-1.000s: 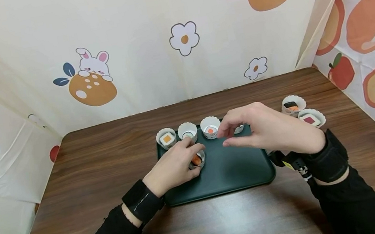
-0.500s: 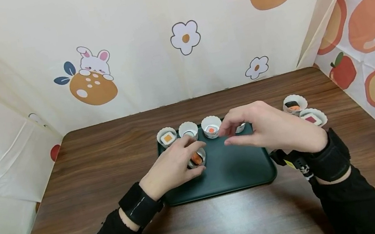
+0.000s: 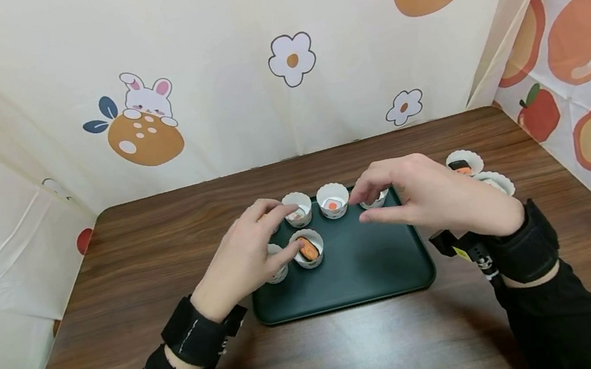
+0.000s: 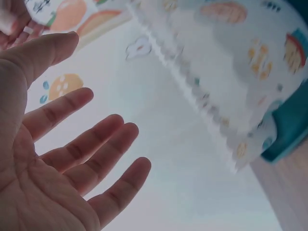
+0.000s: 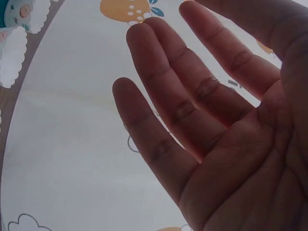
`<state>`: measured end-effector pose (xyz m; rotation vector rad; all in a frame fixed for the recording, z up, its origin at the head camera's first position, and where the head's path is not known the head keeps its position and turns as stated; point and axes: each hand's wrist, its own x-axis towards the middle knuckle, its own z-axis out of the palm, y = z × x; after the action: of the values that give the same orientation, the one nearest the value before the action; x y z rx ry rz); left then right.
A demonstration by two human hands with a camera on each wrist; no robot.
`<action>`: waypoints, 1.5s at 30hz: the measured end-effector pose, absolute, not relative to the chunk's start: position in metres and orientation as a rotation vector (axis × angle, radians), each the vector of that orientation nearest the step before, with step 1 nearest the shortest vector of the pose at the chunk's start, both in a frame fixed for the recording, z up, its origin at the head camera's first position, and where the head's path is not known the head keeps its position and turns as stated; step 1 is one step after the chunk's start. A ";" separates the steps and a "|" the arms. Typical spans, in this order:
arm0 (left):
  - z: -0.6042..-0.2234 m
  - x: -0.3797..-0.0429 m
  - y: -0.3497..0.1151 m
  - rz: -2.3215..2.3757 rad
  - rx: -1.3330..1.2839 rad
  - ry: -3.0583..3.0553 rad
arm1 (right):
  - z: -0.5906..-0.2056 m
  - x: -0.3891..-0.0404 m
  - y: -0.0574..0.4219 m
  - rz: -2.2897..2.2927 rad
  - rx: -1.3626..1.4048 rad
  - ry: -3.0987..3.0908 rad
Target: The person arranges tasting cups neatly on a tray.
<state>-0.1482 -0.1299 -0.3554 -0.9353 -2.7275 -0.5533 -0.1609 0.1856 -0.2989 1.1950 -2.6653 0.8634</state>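
Six scalloped cups (image 3: 332, 191) are sitting on the green tray (image 3: 368, 263) in the head view: four along the back, two in front at the left. Back-left one is barely showing behind the left hand (image 3: 243, 254). Two outer cups (image 3: 464, 156) are standing off the tray, on the table (image 3: 369, 353) to the right. So, judging by layout, six are looking placed and two left over. The left hand is spreading thumb and fingers apart, holding nothing, thumb overlapping the cup with the orange-topped piece (image 3: 309, 248); cannot tell whether it is touching. The right hand (image 3: 424, 193) is hovering by the back-right cup (image 3: 374, 202), partly covering it, thumb and fingers apart.

Left wrist view: fingers are lying open, palm bare; a printed cup wall (image 4: 231, 62) is filling the upper right, tray edge beside it.

Right wrist view: fingers are extending, gripping nothing; cup rims are showing at the left edge.
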 end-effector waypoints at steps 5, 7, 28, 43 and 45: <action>-0.348 -0.148 -0.142 -0.608 -0.825 -2.749 | -0.299 -0.162 0.189 0.860 1.159 -2.649; -0.346 -0.149 -0.147 -0.622 -0.795 -2.752 | -0.300 -0.163 0.190 0.858 1.160 -2.634; -0.339 -0.154 -0.163 -0.653 -0.662 -2.773 | -0.300 -0.180 0.228 0.832 0.801 -2.897; -0.336 -0.153 -0.176 -0.703 -0.676 -2.794 | -0.310 -0.200 0.279 0.834 0.462 -3.020; -0.335 -0.153 -0.177 -0.700 -0.672 -2.794 | -0.315 -0.205 0.286 0.820 0.430 -3.046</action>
<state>-0.1525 -0.1775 -0.3351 -0.6722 -2.7940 -0.7003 -0.2049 0.2863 -0.3146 0.4304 -3.0465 0.8197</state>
